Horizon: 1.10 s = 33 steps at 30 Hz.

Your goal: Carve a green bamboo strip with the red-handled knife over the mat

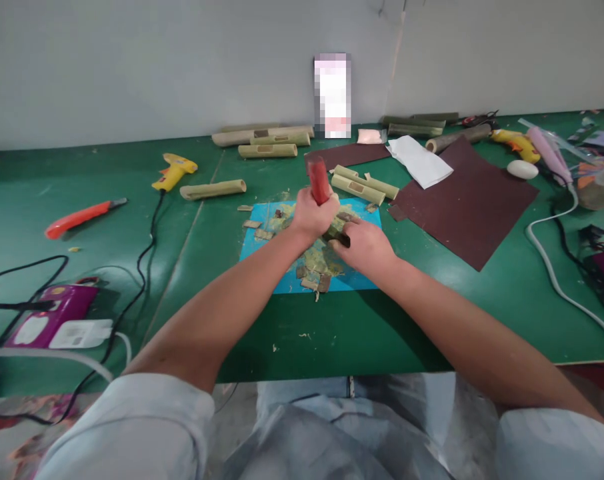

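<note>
My left hand (313,215) is wrapped round a red-handled tool (319,179), whose handle points up; its working end is hidden behind the fist. Close beside it, my right hand (366,245) grips a dark green bamboo piece (336,235) with a hollow end. Both hands are over a blue sheet (283,283) strewn with pale shavings (318,260). Several cut bamboo chips (325,283) lie on the sheet's front part and at its left edge.
Bamboo tubes with cut slots (358,189) lie behind my right hand, more (267,151) by the wall. Brown sheets (465,213) and white paper (420,161) are at right. An orange cutter (79,219), yellow glue gun (175,172) and purple power strip (57,313) are at left, with cables.
</note>
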### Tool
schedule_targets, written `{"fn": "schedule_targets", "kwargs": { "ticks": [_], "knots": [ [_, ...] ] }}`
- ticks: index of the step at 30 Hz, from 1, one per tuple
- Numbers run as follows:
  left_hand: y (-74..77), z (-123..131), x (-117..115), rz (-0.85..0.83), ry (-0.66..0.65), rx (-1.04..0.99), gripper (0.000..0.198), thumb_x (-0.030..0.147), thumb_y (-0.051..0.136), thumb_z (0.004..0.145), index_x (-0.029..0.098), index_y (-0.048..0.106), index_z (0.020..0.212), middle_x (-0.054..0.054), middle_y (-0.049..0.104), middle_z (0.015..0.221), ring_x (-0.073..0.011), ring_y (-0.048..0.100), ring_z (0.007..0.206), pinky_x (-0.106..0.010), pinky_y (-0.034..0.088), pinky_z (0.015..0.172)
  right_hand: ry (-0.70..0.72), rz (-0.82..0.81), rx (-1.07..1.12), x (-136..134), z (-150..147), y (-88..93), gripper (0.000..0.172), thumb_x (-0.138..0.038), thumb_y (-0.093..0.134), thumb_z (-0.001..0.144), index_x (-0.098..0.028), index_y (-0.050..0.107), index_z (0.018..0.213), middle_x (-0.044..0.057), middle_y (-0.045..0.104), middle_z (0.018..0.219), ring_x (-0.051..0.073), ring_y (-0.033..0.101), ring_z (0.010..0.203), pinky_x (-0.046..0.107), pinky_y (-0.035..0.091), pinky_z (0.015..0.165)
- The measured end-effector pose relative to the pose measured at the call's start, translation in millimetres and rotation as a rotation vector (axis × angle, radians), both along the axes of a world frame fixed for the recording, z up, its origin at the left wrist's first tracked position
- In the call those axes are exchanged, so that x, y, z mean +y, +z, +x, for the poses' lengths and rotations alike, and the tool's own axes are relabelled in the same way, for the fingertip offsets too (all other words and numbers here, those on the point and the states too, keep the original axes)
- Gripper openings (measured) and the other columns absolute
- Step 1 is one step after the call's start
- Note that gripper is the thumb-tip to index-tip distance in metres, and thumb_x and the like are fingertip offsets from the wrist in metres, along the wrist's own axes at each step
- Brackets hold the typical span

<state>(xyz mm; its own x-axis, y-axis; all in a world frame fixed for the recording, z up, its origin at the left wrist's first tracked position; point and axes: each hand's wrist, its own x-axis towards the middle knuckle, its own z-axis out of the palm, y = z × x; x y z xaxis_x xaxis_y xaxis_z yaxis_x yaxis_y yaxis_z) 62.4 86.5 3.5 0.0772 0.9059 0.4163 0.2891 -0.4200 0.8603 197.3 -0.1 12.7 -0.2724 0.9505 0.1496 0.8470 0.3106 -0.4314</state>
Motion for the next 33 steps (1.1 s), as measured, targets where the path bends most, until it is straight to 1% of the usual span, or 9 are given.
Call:
{"fn": "schedule_targets", "kwargs": {
  "ticks": [6,9,11,14,18,23,27,30,33],
  "knots": [
    [7.2,-9.6,-4.4,-0.016,-0.008,-0.133,0.04,0.037,0.066,0.086,0.023,0.048,0.053,0.003,0.049,0.046,-0.0112,0.044,0.042,-0.028,0.043,0.045,0.044,0.052,-0.012,0.1,-0.3,-2.2,0.023,-0.033,0.064,0.092,-0.011,0.072,0.095,0.02,0.07,0.128,0.028,0.068,0.112,0.039,0.052,0.094],
    [12.1,-13.1,-6.9,-0.007,-0.031,-0.145,0.041,0.044,0.068,0.088,0.023,0.053,0.057,0.002,0.055,0.051,-0.0116,0.05,0.045,-0.027,0.047,0.049,0.065,0.093,-0.034,0.0,-0.3,-4.9,0.022,-0.031,0.063,0.091,-0.012,0.071,0.098,0.021,0.07,0.124,0.03,0.065,0.115,0.041,0.05,0.097],
    [14.4,-16.0,-8.8,-0.029,-0.029,-0.154,0.044,0.05,0.067,0.09,0.023,0.053,0.059,0.001,0.057,0.053,-0.0118,0.052,0.047,-0.028,0.048,0.049,0.083,0.132,-0.043,0.8,1.4,-6.3,0.021,-0.031,0.062,0.09,-0.013,0.07,0.097,0.02,0.07,0.123,0.031,0.063,0.116,0.043,0.048,0.098],
    [17.1,-21.9,-14.1,-0.046,-0.023,-0.153,0.048,0.059,0.065,0.091,0.023,0.052,0.061,0.0,0.057,0.054,-0.0121,0.051,0.047,-0.029,0.046,0.049,0.106,0.176,-0.071,2.5,5.3,-6.3,0.019,-0.029,0.061,0.088,-0.014,0.069,0.096,0.018,0.07,0.116,0.031,0.062,0.108,0.044,0.047,0.094],
    [25.6,-32.4,-33.0,-0.024,0.008,-0.108,0.053,0.065,0.066,0.089,0.023,0.05,0.059,0.001,0.052,0.055,-0.012,0.05,0.05,-0.029,0.047,0.051,0.13,0.197,-0.091,1.6,8.2,-1.9,0.016,-0.026,0.058,0.084,-0.016,0.066,0.094,0.015,0.068,0.102,0.029,0.057,0.096,0.041,0.044,0.085],
    [37.7,-45.4,-66.6,0.075,0.12,-0.127,0.053,0.065,0.058,0.093,0.023,0.053,0.062,0.0,0.053,0.06,-0.0129,0.052,0.054,-0.03,0.049,0.053,0.237,0.255,0.015,-3.7,5.0,2.0,0.016,-0.023,0.054,0.085,-0.019,0.06,0.099,0.013,0.064,0.102,0.027,0.053,0.096,0.04,0.042,0.084],
    [32.4,-49.6,-80.7,0.085,0.086,-0.108,0.044,0.057,0.066,0.092,0.023,0.055,0.066,0.001,0.054,0.063,-0.0127,0.052,0.056,-0.031,0.05,0.057,0.297,0.269,0.061,-6.7,1.1,0.7,0.014,-0.023,0.054,0.085,-0.019,0.058,0.098,0.012,0.062,0.098,0.026,0.052,0.095,0.039,0.043,0.083],
    [23.2,-50.2,-81.3,0.121,0.081,-0.034,0.039,0.048,0.068,0.092,0.022,0.054,0.066,0.0,0.056,0.066,-0.0138,0.054,0.062,-0.032,0.051,0.065,0.3,0.271,0.058,-8.2,-0.5,-1.5,0.014,-0.022,0.055,0.083,-0.018,0.058,0.096,0.012,0.061,0.096,0.026,0.052,0.093,0.039,0.044,0.084],
    [16.3,-49.9,-77.6,0.128,0.08,0.025,0.036,0.043,0.067,0.091,0.022,0.052,0.066,0.001,0.053,0.065,-0.0143,0.053,0.062,-0.032,0.049,0.064,0.284,0.238,0.057,-8.9,-1.3,-3.5,0.014,-0.022,0.055,0.081,-0.019,0.058,0.094,0.01,0.061,0.093,0.025,0.052,0.089,0.038,0.044,0.082]
  ]
}}
